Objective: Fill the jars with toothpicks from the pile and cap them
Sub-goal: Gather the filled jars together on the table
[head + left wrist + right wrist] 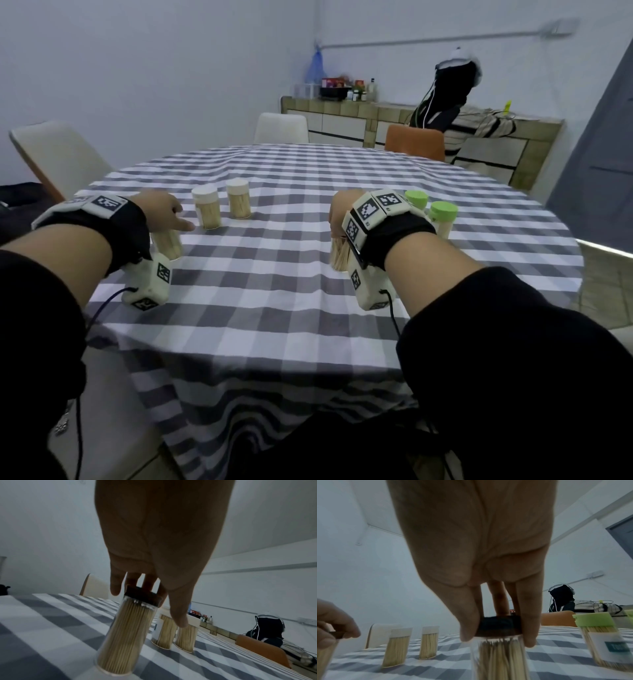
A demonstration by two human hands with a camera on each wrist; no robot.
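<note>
My left hand pinches the dark cap of a clear jar packed with toothpicks, its base down on the checked cloth. In the head view this left hand and its jar are at the table's left. My right hand grips the dark cap of a second toothpick-filled jar from above. From the head camera, the right hand largely covers that jar.
Two white-capped jars full of toothpicks stand just beyond my left hand. Two green-capped jars stand behind my right wrist. The round table has chairs around its far side.
</note>
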